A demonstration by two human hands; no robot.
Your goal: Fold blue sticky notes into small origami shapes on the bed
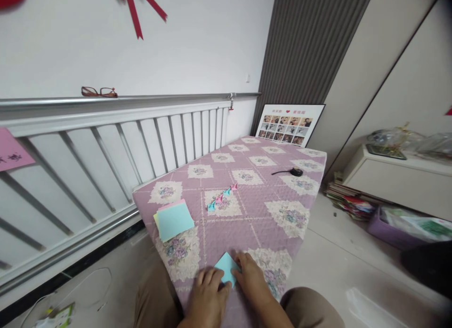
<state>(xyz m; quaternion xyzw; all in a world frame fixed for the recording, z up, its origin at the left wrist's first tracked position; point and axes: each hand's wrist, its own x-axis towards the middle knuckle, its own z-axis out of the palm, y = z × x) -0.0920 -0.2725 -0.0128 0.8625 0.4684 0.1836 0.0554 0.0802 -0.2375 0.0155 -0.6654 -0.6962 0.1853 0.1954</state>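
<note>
A light-blue piece of folded paper [227,266] lies on the near end of the cloth-covered table, one corner pointing away from me. My left hand [208,288] grips its left and near edge, with the fingers curled and the thumb close to the lower corner. On the opposite edge, the fingers of my right hand [250,275] are pressed against the paper. Beyond my hands, several small folded paper pieces [219,199], pink and blue by turns, form a slanting row. To the left is a stack of square paper sheets [174,220], blue on top with yellow and pink edges showing.
The table wears a purple floral cloth [233,231]. A black round object with a thin tail [295,172] rests at its far right. White railings [158,140] run along the left, with glasses [99,92] on the ledge. A photo board [287,124] leans behind.
</note>
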